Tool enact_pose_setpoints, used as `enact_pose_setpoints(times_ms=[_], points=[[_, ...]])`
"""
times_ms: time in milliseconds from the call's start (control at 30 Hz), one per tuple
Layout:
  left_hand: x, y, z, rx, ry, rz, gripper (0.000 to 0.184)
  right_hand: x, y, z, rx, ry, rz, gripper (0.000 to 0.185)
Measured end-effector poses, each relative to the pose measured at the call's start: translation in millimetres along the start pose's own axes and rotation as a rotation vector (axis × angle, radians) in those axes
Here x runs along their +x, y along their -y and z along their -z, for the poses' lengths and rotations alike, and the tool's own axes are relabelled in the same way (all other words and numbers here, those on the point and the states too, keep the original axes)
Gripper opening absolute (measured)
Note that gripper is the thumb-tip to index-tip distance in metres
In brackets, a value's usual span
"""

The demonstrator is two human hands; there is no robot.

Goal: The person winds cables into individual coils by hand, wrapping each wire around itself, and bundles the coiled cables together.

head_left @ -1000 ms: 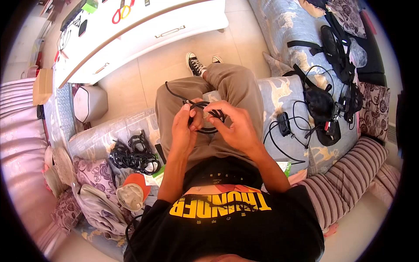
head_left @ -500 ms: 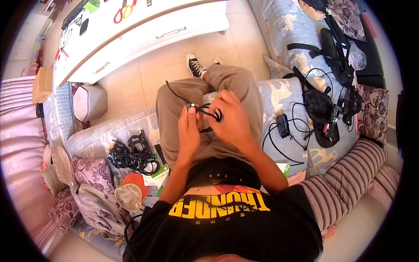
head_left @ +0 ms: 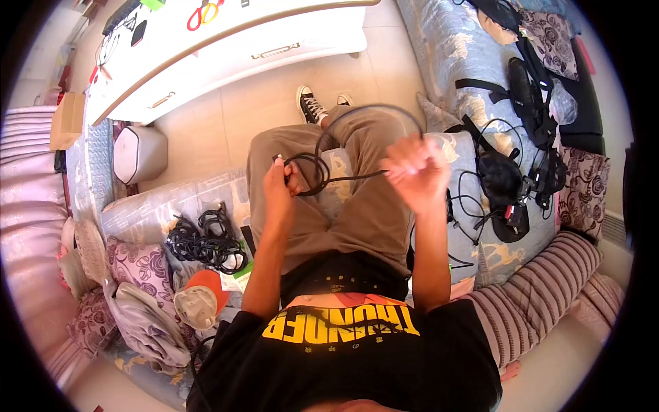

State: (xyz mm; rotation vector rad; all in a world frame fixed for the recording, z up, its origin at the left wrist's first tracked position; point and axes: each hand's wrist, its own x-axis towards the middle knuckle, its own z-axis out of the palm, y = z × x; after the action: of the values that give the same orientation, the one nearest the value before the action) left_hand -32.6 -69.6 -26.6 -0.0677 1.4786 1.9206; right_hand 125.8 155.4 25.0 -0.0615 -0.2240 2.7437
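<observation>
Right hand (head_left: 417,172): fingers blurred; I can't tell how they meet the cable (head_left: 328,180).
Cable's far arc: smeared above my knees.
Left hand (head_left: 281,182): my fingers cover part of the coil.
Shirt (head_left: 343,364): small print too tiny to read.
White table (head_left: 226,65): cut off by the top edge.
Right-side shoe (head_left: 345,100): mostly behind my trousers (head_left: 377,130).
</observation>
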Motion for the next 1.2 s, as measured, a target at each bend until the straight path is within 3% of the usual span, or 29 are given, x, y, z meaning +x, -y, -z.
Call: enact_pose_setpoints(times_ms=[67, 133, 267, 367, 467, 600, 700, 800, 867, 1000, 1100, 1133, 1200], points=[[4.4, 6.1, 17.6, 0.027, -0.024, 0.044, 0.036, -6.2, 30.4, -15.7, 0.009, -0.138, 0.057, 0.029], [-0.8, 8.4, 22.8, 0.035, -0.018, 0.114, 0.034, -6.5, 52.7, -19.7, -0.142, -0.138, 0.095, 0.028], [-17.4, 1.7, 7.2, 0.011, 0.076, 0.231, 0.035, 3.1, 55.2, -9.4, -0.378, -0.294, 0.159, 0.030], [-28.3, 5.7, 0.7, 0.018, 0.171, 0.296, 0.034, 30.0, 53.7, -15.0, -0.359, -0.370, 0.182, 0.036], [-39.7, 2.3, -6.7, -0.049, 0.340, 0.458, 0.033, 61.5, 57.5, -12.9, -0.391, -0.329, 0.189, 0.044], [-56.3, -18.1, -23.2, -0.043, 0.525, 0.529, 0.024, 94.9, 49.5, 10.5, -0.811, -0.263, 0.079, 0.040], [-59.6, -16.8, -18.9, 0.054, 0.741, 0.474, 0.011, 106.2, 20.7, 9.4, -1.166, -0.303, -0.105, 0.037], [-70.9, -34.9, -39.7, 0.300, 0.682, 0.338, 0.011, 99.0, -0.6, 27.0, -1.300, -0.185, -0.391, 0.031], [-65.3, -20.3, -39.3, 0.438, 0.601, 0.126, 0.015, 86.1, -12.4, 28.3, -1.283, -0.058, -0.604, 0.030], [-59.8, -20.3, -47.5, 0.690, 0.474, -0.223, 0.024, 59.4, -15.7, 3.8, -1.311, 0.006, -0.669, 0.030], [-54.8, -12.0, -50.9, 0.631, 0.363, -0.369, 0.032, 35.7, -12.1, -3.9, -1.334, 0.173, -0.652, 0.030], [-56.1, -11.6, -52.3, 0.576, 0.341, -0.311, 0.034, 33.1, -6.8, -10.7, -1.439, 0.222, -0.738, 0.029], [-59.6, -12.2, -56.8, 0.465, 0.302, -0.195, 0.038, 21.3, -7.4, -13.4, -1.347, 0.196, -0.657, 0.029]])
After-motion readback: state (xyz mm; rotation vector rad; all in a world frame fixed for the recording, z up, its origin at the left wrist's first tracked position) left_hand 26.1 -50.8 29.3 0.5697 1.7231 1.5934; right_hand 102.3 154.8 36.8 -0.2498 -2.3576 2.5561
